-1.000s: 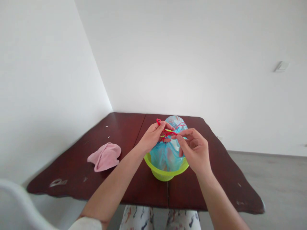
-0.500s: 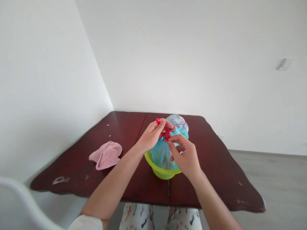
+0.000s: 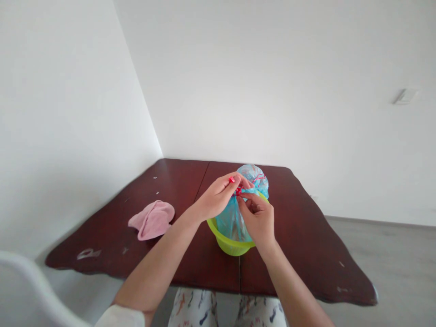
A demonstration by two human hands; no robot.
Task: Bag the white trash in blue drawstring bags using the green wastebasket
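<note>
A light blue plastic bag point(image 3: 230, 222) sits in a yellow-green basin point(image 3: 229, 245), its neck gathered at the top by a red drawstring point(image 3: 238, 191). My left hand point(image 3: 218, 193) is closed on the drawstring, and a red end pokes out by the thumb. Close beside it, my right hand point(image 3: 257, 213) pinches the red string at the bag's neck with thumb and forefinger. Part of the basin's rim is hidden behind my hands. Behind the basin stands a second blue bag point(image 3: 254, 175), with a thin red string across it.
A folded pink cloth point(image 3: 153, 220) lies on the dark red-brown table point(image 3: 299, 254), left of the basin. White walls point(image 3: 255, 91) rise behind and to the left. A white curved chair part point(image 3: 30, 277) shows at lower left.
My hands have come closer together at the bag's neck. The red string there looks gathered tighter, and my right hand has shifted slightly left.
</note>
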